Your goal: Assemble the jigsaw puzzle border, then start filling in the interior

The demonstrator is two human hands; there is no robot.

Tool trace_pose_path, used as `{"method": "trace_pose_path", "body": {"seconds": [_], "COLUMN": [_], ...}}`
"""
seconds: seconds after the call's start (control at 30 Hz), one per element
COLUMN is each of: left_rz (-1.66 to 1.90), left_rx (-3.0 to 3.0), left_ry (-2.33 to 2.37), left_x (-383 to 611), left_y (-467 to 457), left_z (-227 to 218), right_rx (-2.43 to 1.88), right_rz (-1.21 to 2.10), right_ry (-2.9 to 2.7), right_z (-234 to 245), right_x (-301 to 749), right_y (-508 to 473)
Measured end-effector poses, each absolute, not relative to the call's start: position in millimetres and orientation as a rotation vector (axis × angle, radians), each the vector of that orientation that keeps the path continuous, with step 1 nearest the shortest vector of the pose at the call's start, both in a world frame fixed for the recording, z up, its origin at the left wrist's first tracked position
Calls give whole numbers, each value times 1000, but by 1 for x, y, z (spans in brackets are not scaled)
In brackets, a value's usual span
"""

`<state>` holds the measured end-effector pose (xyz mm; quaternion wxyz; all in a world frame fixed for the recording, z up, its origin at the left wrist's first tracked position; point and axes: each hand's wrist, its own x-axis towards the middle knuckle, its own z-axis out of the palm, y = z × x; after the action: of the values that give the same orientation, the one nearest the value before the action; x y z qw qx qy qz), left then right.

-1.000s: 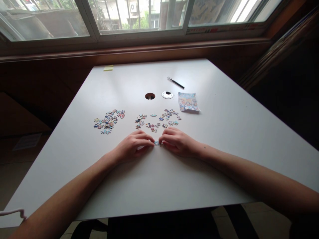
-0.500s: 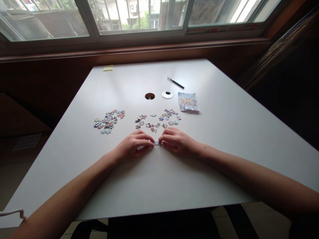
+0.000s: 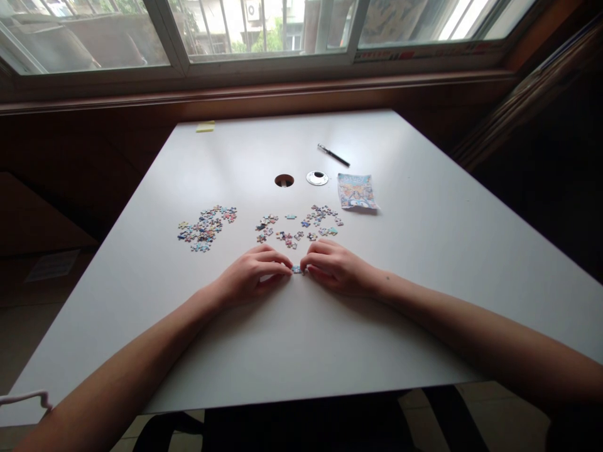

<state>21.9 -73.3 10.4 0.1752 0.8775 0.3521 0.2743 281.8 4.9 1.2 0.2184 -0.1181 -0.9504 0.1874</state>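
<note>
Both of my hands rest on the white table, fingertips meeting over a small bluish puzzle piece. My left hand has its fingers curled and pinched at the piece's left side. My right hand is curled the same way at its right side. Just beyond my fingers lie scattered loose puzzle pieces. A second heap of pieces sits further left.
A colourful printed puzzle bag lies beyond the pieces on the right. Behind it are a black pen, a round cable hole and its white cap. A yellow sticky note sits at the far edge under the window.
Hands stay pinched on the small piece; only the view has shifted very slightly.
</note>
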Motion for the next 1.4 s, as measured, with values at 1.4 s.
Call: {"method": "trace_pose_path", "body": {"seconds": [1.4], "left_rz": [783], "left_rx": [2490], "left_ry": [997], "left_x": [22], "left_y": [-73], "left_z": [10], "right_rx": [-328], "right_rz": [505], "right_ry": [-2626], "right_z": [0], "right_x": [281], "right_y": [5]}}
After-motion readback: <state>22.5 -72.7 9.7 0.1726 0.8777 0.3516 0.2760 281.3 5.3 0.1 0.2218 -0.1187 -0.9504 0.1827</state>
